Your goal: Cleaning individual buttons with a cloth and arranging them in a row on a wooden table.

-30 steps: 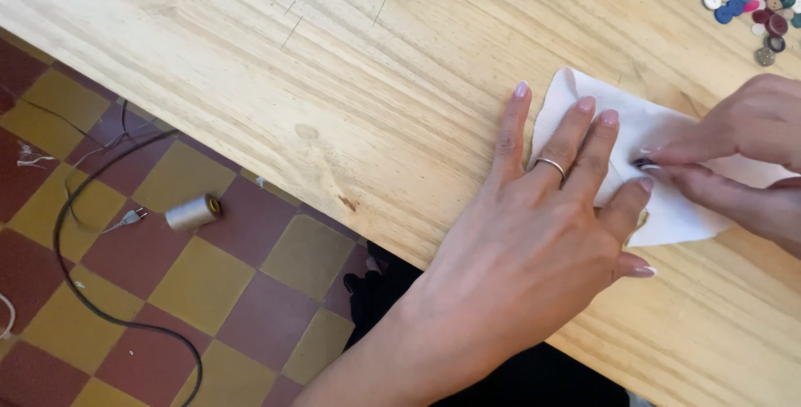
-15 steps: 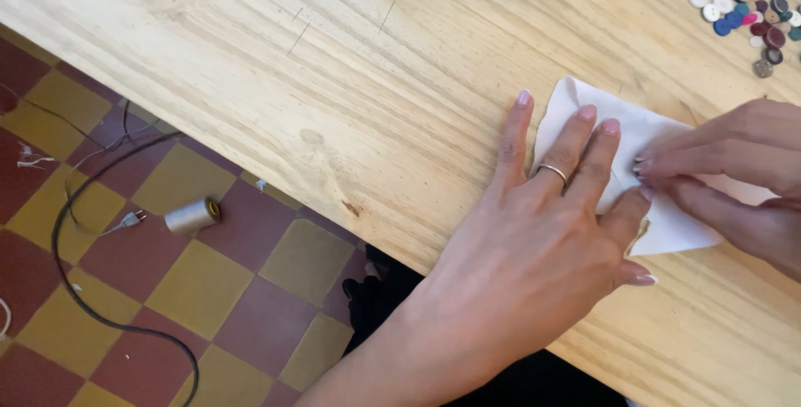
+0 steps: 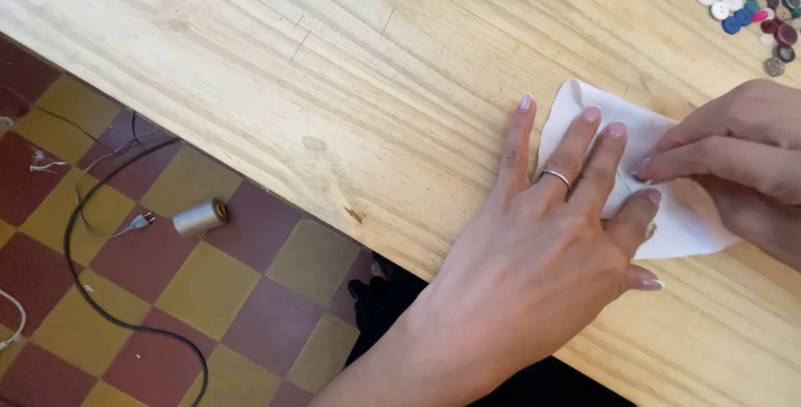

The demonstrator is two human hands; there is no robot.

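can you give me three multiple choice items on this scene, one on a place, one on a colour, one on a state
1. Where does the grey thread spool lie?
A. on the checkered red and yellow tile floor
B. on the pale wooden table
C. on the white cloth

2. What colour is the small piece of cloth under the hands?
A. blue
B. white
C. black

3. How is the left hand placed?
A. curled into a fist
B. lifted clear of the table
C. spread flat, fingers pressing on the cloth

Answers:
1. A, the spool rests on the floor tiles beside a black cable, off the wooden table.
2. B, the cloth shows white between the left hand and the right hand.
3. C, its fingers lie stretched out across the cloth and table.
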